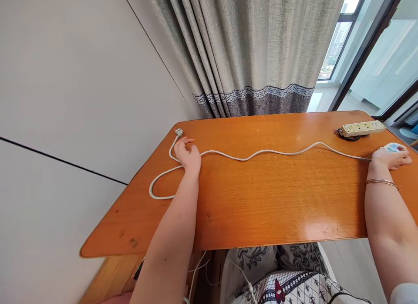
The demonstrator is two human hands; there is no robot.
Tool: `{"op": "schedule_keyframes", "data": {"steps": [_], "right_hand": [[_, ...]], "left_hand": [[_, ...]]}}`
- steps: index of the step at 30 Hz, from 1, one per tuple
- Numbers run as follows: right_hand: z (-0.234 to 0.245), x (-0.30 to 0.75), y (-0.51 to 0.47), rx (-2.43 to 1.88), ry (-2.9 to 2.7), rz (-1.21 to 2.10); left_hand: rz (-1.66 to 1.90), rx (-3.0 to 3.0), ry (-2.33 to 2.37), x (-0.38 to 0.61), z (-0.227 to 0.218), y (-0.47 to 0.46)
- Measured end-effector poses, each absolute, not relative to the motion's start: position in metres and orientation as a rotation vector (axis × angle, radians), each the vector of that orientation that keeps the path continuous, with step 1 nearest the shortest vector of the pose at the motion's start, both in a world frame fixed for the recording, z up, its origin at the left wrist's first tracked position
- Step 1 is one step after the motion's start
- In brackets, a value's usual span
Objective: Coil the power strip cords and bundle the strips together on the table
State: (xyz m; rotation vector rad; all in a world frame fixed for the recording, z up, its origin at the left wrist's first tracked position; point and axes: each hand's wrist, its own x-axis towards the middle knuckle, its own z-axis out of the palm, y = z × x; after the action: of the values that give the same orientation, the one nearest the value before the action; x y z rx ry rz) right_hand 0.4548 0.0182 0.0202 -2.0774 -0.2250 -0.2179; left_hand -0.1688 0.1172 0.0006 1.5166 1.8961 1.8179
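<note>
A white cord (277, 152) runs in a wavy line across a wooden table (261, 208) between a person's two hands. The left hand (188, 156), its fingers loosely parted and curved, is over the cord near the plug (179, 132) at the table's far left corner. At the right end, the right hand (384, 159) has its fingers wrapped around a white block (394, 146), near a cream power strip (362, 128).

Bright daylight is coming through the window (338, 42) at upper right. The tabletop (261, 195) is catching pale glare near its front edge, and wide-angle distortion is stretching the outer areas.
</note>
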Motion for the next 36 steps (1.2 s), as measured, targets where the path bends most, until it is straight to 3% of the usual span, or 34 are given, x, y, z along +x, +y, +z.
{"op": "schedule_keyframes", "data": {"steps": [4, 7, 11, 18, 26, 36], "right_hand": [[0.022, 0.45, 0.018, -2.092, -0.218, -0.202], [0.023, 0.434, 0.019, -2.049, -0.583, -0.256], [0.019, 0.417, 0.03, -1.994, -0.996, -0.024], [0.009, 0.419, 0.041, -2.339, -1.185, 0.071], [0.016, 0.412, 0.036, -2.691, -1.214, -0.018], [0.034, 0.398, 0.033, -2.358, -1.11, -0.005]], "left_hand": [[1.739, 1.728, 1.904, -0.148, 0.008, 0.107], [1.612, 1.925, 1.826, -0.134, 0.011, 0.1], [1.377, 2.147, 1.693, -0.117, 0.011, 0.092], [1.101, 2.406, 1.507, -0.098, 0.011, 0.082], [1.068, 2.493, 1.403, -0.088, 0.012, 0.077], [1.155, 2.505, 1.217, -0.071, 0.014, 0.068]]}}
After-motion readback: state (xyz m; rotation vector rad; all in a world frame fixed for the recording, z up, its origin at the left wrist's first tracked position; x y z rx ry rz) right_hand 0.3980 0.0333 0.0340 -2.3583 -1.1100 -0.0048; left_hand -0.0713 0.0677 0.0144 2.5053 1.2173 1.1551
